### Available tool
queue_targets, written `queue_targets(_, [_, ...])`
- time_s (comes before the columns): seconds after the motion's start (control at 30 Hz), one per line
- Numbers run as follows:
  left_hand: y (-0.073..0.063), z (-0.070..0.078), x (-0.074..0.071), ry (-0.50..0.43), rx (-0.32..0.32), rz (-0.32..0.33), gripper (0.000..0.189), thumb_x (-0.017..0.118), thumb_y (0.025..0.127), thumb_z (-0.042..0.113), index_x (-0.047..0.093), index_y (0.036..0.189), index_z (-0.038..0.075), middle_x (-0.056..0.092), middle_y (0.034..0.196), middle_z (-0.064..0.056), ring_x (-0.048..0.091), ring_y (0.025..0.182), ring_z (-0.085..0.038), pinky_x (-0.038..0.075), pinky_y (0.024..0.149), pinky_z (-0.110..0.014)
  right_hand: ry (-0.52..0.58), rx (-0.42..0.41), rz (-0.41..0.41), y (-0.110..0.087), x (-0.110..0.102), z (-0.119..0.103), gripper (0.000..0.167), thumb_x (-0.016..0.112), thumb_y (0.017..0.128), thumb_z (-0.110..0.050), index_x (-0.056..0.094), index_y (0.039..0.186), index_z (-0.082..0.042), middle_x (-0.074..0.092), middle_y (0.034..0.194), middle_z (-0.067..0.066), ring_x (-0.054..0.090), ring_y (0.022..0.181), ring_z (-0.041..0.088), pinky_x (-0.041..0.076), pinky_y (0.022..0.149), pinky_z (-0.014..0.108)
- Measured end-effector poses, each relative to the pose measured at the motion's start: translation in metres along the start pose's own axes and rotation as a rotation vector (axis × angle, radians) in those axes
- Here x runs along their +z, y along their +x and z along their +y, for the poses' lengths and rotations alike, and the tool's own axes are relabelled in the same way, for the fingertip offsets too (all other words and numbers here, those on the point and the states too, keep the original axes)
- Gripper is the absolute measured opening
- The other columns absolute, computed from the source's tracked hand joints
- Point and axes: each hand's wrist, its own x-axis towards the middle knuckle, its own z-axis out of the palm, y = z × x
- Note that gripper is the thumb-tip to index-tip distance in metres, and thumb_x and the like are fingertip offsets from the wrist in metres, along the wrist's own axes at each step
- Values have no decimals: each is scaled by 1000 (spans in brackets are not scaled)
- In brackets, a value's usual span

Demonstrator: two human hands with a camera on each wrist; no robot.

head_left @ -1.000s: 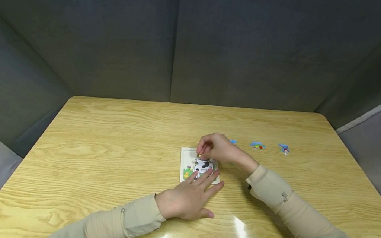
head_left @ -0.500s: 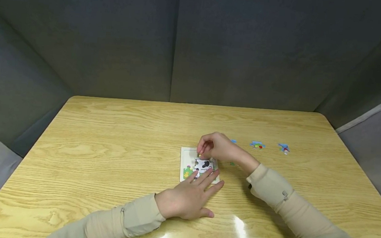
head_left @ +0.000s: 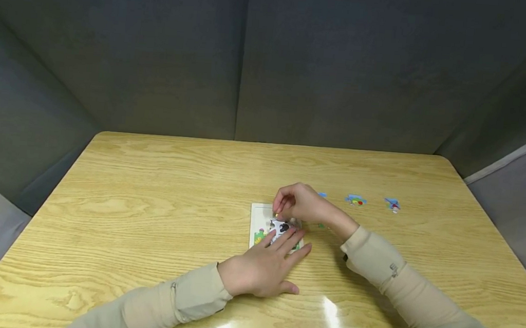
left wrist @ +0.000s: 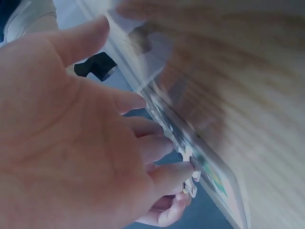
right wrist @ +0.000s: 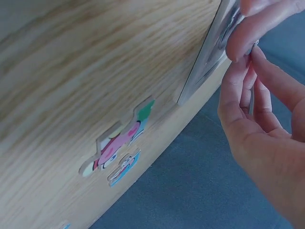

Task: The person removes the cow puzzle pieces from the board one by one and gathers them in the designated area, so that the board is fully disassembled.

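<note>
A pale square puzzle board (head_left: 255, 220) lies at mid-table with a cow-patterned piece (head_left: 278, 227) and a green piece (head_left: 259, 237) showing in it. My left hand (head_left: 259, 272) is spread flat, its fingertips over the board's near edge and lower pieces. Over the far side of the board, my right hand (head_left: 300, 202) pinches a small puzzle piece (left wrist: 191, 187) between thumb and fingers. A bit of yellow shows at its fingertips in the head view; most of that piece is hidden by the hand.
Loose puzzle pieces lie to the right of the board: one with red and green (head_left: 356, 200), another blue and red (head_left: 392, 204). A pink piece (right wrist: 116, 145) lies near the board in the right wrist view. Grey partitions (head_left: 270, 67) stand behind the table.
My left hand has shifted slightly forward and right, covering more of the cow-patterned piece. The board has slid a touch to the right. My right hand keeps nearly the same place and pinch.
</note>
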Motion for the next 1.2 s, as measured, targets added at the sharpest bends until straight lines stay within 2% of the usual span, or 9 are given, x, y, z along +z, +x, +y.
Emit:
queue_targets(0.4, [2, 2, 3, -10, -22, -18, 79, 43, 98, 57, 13, 159, 16, -1, 164, -12, 0, 150, -24, 12, 119, -45, 5, 11, 6, 0, 0, 0, 13, 70, 83, 12, 67, 88, 1, 68, 85, 15, 65, 74, 19, 54, 69, 27])
queue_targets(0.7, [2, 2, 4, 2, -32, -25, 79, 42, 98, 58, 12, 159, 17, -2, 164, -11, 0, 150, -24, 12, 119, -45, 88, 27, 3, -2, -2, -1, 12, 67, 84, 12, 66, 93, 4, 68, 88, 13, 65, 78, 22, 55, 75, 34])
queue_targets(0.97, [2, 2, 4, 2, -30, -23, 79, 42, 98, 58, 12, 159, 18, -1, 164, -11, 2, 150, -24, 13, 119, -44, 87, 3, 32, -6, -15, 0, 15, 62, 84, 14, 65, 96, 6, 68, 88, 13, 67, 80, 23, 56, 76, 36])
queue_targets(1.2, [1, 3, 3, -1, -30, -23, 79, 42, 98, 57, 11, 159, 17, -1, 164, -11, 1, 150, -23, 15, 118, -44, 94, 29, 70, -19, -31, 8, 12, 64, 85, 11, 64, 96, 7, 67, 88, 15, 66, 79, 24, 56, 75, 43])
